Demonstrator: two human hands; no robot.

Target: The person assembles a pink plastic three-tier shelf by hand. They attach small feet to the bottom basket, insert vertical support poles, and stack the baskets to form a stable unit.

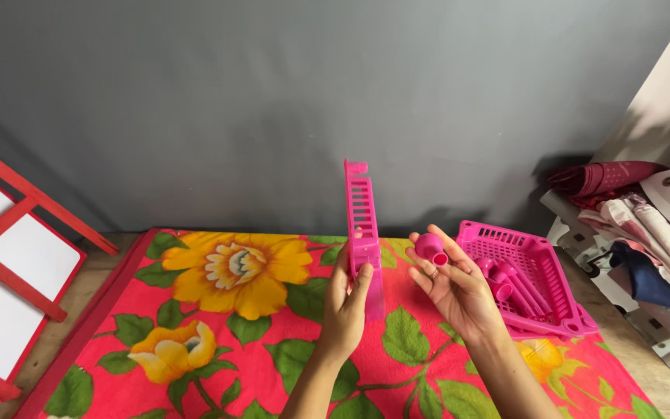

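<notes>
A person's 2 bare hands work over a floral cloth (234, 310) in red, yellow and green. The left hand (348, 306) pinches a pink slatted panel (362, 225), holding it upright on edge above the cloth. The right hand (455, 291), palm up with fingers loosely spread, grips a small pink knob (430, 247) at its fingertips. Just right of it sits a pink basket (540, 252) holding more pink pieces (509, 283). A red frame (9, 256) leans at far left.

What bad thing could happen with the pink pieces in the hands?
The small pink round piece sits only on the right hand's fingertips, so it might roll off onto the flowered cloth. The left hand pinches the tall slatted pink panel near its bottom; it could tip sideways.
</notes>
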